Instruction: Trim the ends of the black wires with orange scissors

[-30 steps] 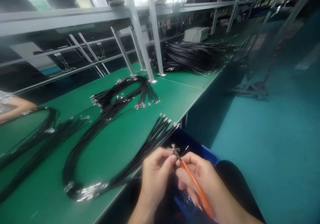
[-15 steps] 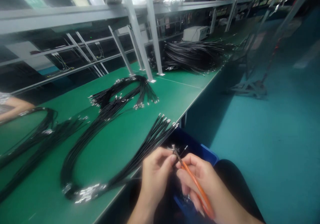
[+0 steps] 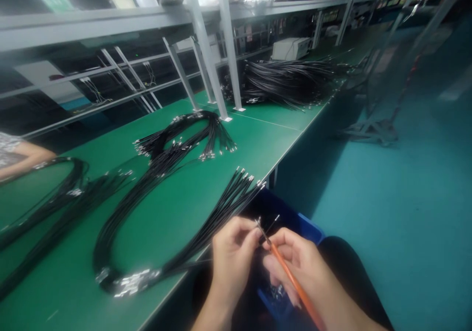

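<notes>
My left hand is closed in a pinch above a blue bin, over the table's near edge. A black cable runs off the table into it; the pinched end is mostly hidden by my fingers. My right hand is wrapped round orange-handled pliers. Their metal jaws meet the cable end at my left fingertips, and the handles look pressed together. Just beyond the jaws sticks up a thin piece with a bright tip. Small shiny bits lie in the bin below my hands.
Looped bundles of black cables with silvery ends lie on the green table. A larger cable pile is farther back, past the shelf posts. Another person's arm rests at the left edge.
The pliers' handles have come together and their jaws have narrowed at the cable end. Both hands stay nearly in place; the whole view has shifted slightly.
</notes>
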A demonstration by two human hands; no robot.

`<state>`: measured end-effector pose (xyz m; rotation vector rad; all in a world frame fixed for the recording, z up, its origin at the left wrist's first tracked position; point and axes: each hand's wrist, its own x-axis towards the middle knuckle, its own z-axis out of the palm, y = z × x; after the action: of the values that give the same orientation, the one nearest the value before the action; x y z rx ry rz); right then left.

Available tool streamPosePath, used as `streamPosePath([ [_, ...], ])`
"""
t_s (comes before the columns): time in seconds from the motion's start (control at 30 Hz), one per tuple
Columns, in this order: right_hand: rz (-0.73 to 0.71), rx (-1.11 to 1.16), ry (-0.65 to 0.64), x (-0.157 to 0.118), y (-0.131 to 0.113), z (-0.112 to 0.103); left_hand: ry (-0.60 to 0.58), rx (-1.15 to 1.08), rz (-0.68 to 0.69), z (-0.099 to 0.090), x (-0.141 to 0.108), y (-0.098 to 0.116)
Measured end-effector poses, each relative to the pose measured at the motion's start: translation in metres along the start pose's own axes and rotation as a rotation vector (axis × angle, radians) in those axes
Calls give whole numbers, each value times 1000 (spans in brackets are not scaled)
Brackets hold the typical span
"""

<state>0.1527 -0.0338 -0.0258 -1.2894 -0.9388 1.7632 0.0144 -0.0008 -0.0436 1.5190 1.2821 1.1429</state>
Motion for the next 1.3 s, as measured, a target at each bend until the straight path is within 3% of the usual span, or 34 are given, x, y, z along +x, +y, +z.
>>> streamPosePath([
  [0.3, 36, -19, -9, 0, 4, -2, 25, 108, 58, 3, 1, -1],
  [0.43, 32, -92, -8, -4, 6, -6, 91, 254, 209, 5, 2, 2],
  [0.53, -38, -66, 129, -5, 12, -9, 127, 360, 331, 5, 3, 3],
  [0.63, -209, 6, 316, 0, 12, -10, 116, 434, 411, 5, 2, 0],
  [0.7, -314, 73, 372, 5, 9, -9, 104, 479, 442, 6, 1, -1],
  [0.93, -359, 230, 357, 16, -8, 2, 120, 626, 483, 13, -2, 3],
  [1.1, -317, 155, 465, 22, -14, 6, 137, 700, 530, 15, -4, 1],
  [1.3, -362, 70, 388, 16, -5, -3, 108, 500, 375, 9, -1, 2],
])
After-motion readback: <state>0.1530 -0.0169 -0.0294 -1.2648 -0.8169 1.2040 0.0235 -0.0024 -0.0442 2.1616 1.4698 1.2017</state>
